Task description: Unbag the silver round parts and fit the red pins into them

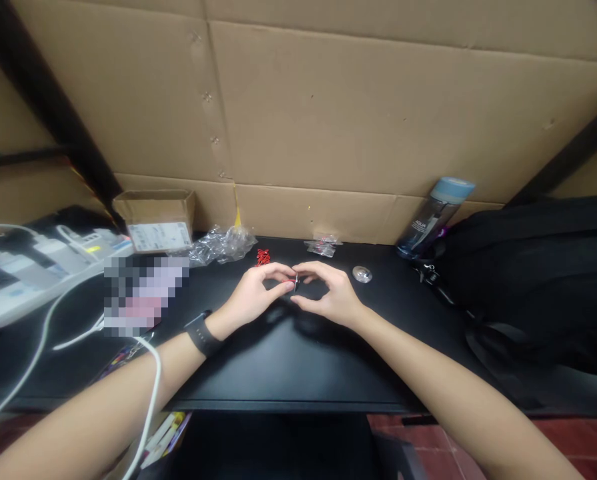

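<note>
My left hand (pixel 255 292), with a dark watch band on the wrist, pinches a small round piece (pixel 297 283) between thumb and fingers. The piece shows a shiny rim and a bit of red; its exact kind is too small to make out. Close by on the right, my right hand (pixel 331 290) curves around it, thumb and index finger apart. Its index fingertip comes up to the top of the piece; whether it touches cannot be told. Behind the left fingers lies a heap of small red pieces (pixel 263 257). A clear round item (pixel 362 274) lies right of my right hand.
Crumpled clear plastic bags (pixel 223 245) and small packets (pixel 323 245) lie along the cardboard wall (pixel 328 120). An open cardboard box (pixel 158 223), power strip (pixel 43 277) and white cable (pixel 154 373) are left; a bottle (pixel 434 217) and black bag (pixel 533 280) right.
</note>
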A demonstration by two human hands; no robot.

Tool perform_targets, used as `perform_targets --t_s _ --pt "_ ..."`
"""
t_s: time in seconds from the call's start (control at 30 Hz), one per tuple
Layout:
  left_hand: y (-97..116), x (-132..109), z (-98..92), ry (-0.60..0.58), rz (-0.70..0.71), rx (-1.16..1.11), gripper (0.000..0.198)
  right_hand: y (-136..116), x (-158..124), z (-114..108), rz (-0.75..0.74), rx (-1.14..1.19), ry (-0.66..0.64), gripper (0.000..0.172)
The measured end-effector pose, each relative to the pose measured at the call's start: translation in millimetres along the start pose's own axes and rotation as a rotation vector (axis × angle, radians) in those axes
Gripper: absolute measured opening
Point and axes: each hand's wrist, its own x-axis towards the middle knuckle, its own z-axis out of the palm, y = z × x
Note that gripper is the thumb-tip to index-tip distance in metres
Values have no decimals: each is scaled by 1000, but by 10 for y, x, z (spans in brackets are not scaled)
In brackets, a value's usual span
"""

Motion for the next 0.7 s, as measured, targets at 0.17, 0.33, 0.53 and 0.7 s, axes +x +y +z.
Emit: perform_targets --t_s 0.17,0.33,0.53,0.7 --pt "31 -50 -7 64 80 80 16 -45 -2 15 -2 14 25 46" --pt "58 -71 -28 105 77 69 17 -88 5 24 -44 -8 64 44" --pt "66 -61 -22 90 80 -18 15 -97 10 3 -67 -70 67 41" --pt "53 -60 -39 113 101 65 15 -91 3 15 -96 -68 58 44"
